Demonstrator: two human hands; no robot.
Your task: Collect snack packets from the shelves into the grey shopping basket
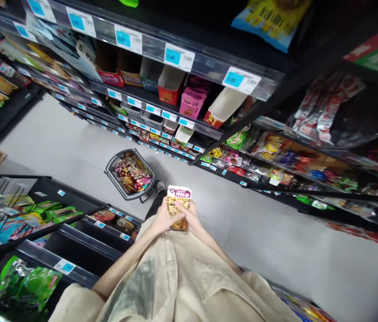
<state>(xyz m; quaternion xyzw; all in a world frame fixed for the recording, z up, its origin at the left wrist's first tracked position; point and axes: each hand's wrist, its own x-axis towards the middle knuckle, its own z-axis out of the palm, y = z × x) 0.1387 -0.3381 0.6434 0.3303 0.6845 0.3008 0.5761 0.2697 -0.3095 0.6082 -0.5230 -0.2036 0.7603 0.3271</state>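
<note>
A flat snack packet (179, 194), with a white and purple header and yellowish-brown pieces showing below it, is held upright in front of my waist. My left hand (166, 216) grips its left edge, the thumb lying across the front. From the other side my right hand (192, 215) holds the right edge, with its thumb also over the face of the packet. The fingers behind the packet are hidden. On the floor ahead and to the left stands a dark shopping basket (119, 189), filled with many small colourful packets.
A tall shelf (205, 67) with blue-and-white price tags runs along the far side, holding open display boxes such as a pink one (191, 103). More bagged snacks hang at the right. A low display rack (85, 239) stands close on my left. Grey floor (242, 223) lies between.
</note>
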